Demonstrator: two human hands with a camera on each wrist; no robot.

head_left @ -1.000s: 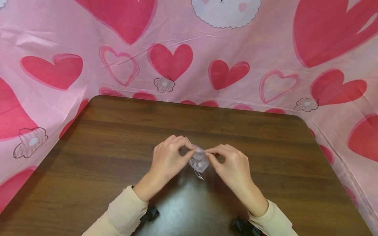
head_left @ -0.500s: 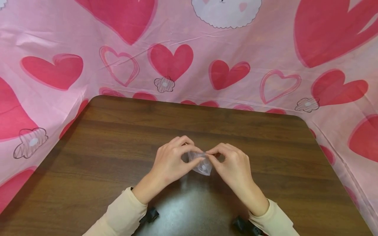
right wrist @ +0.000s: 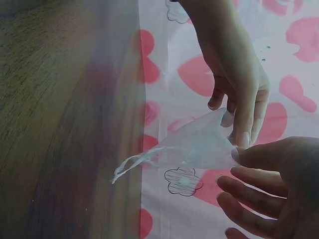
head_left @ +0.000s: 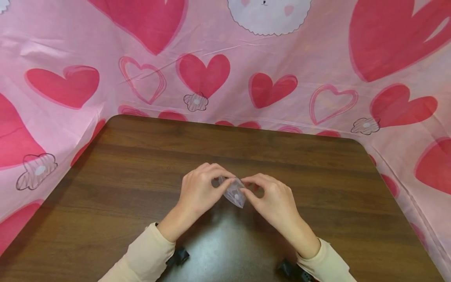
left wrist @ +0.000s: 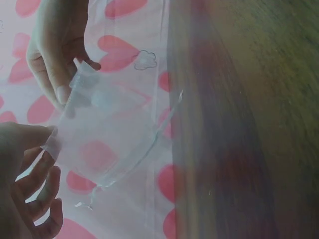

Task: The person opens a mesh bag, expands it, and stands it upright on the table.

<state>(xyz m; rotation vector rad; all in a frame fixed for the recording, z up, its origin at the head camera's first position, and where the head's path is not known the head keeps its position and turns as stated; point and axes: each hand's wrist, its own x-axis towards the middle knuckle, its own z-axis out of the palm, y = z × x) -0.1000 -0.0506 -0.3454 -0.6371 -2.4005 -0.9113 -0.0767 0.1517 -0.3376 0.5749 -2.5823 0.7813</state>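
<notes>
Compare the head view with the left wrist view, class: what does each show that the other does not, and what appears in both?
Only the head view shows the cream sleeves, the black objects by the wrists and the table's rounded far corners.

Only the left wrist view makes out the bag's thin pale drawstring.

Both show the left hand and right hand at the translucent bag, the brown table and the heart-patterned pink cloth.
</notes>
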